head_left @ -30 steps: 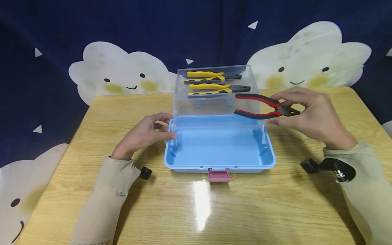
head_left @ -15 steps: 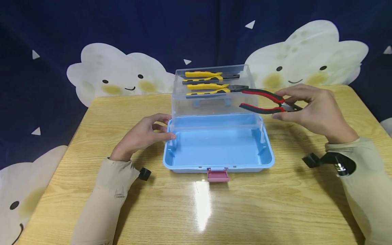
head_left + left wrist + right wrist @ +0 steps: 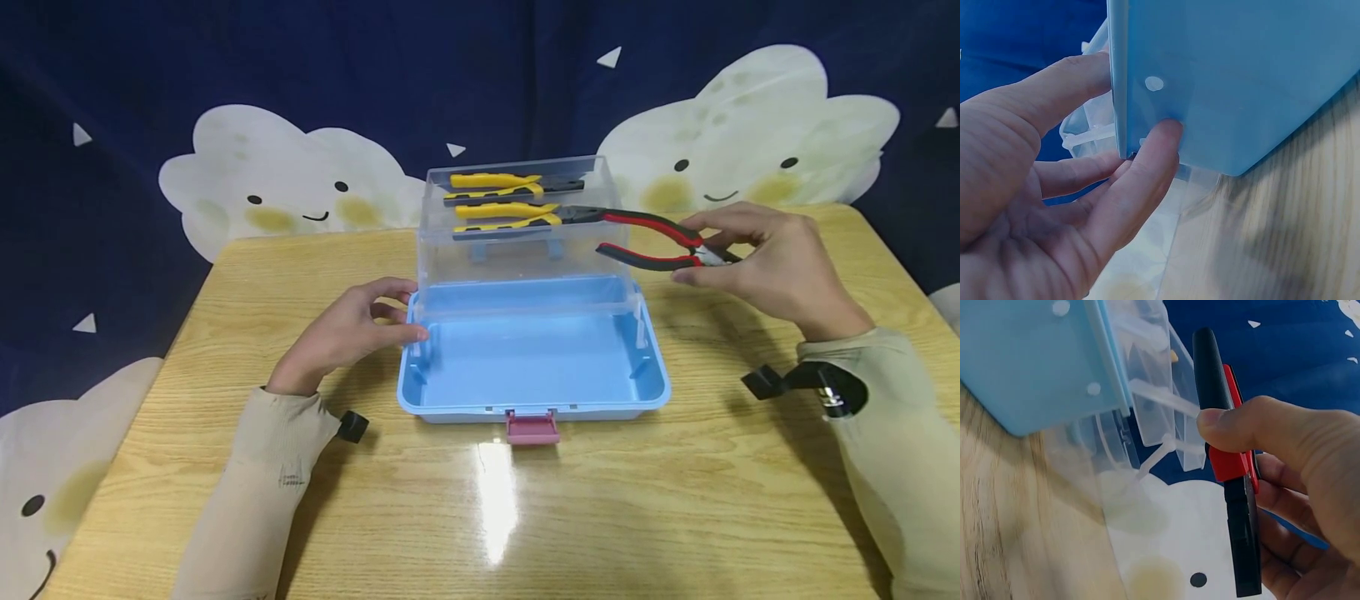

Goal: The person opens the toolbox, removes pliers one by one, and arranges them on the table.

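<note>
In the head view, my right hand (image 3: 780,262) pinches a pair of pliers (image 3: 655,221) with red-and-black handles near their dark metal head. The spread handles point left, in front of the right end of the clear trays. Seen from the right wrist, the pliers (image 3: 1244,537) stand edge-on, the thumb pressing one side and fingers behind. My left hand (image 3: 352,327) grips the left rim of the blue toolbox (image 3: 536,408); the left wrist view shows its fingers (image 3: 1141,169) against the outer wall. Two yellow-and-black pliers (image 3: 506,212) lie in the raised clear tray (image 3: 525,258).
The toolbox stands on a wooden table (image 3: 420,517), its pink latch (image 3: 532,429) hanging at the front. Behind the table is a dark blue curtain (image 3: 375,58) printed with clouds (image 3: 757,125).
My right hand has shifted slightly up and right with the red-and-black pliers, whose head now sits deeper between the fingers. My left hand keeps its place on the toolbox; the head view drifts slightly.
</note>
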Demonstrator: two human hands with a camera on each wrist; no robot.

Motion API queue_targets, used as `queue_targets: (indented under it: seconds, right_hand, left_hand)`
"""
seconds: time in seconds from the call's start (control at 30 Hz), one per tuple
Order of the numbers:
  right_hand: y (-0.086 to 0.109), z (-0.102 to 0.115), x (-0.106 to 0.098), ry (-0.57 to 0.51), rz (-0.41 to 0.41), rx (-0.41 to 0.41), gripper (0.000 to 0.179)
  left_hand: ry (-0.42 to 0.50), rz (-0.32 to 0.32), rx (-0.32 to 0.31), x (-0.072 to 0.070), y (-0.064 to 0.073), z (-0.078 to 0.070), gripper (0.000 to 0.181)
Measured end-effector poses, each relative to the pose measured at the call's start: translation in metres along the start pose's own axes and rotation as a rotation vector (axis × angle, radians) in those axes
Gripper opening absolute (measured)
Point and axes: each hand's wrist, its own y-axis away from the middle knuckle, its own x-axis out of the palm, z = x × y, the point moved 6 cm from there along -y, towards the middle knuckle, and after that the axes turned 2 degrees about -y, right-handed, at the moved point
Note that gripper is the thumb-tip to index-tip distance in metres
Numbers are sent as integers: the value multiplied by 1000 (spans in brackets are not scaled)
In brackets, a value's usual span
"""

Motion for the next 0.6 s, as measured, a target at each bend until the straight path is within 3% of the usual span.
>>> queue_targets:
  seconds: [0.6]
  right_hand:
    - [-7, -29, -12, -54, -18, 92, 65]
  left_hand:
    - [-4, 0, -10, 0, 0, -1, 72]
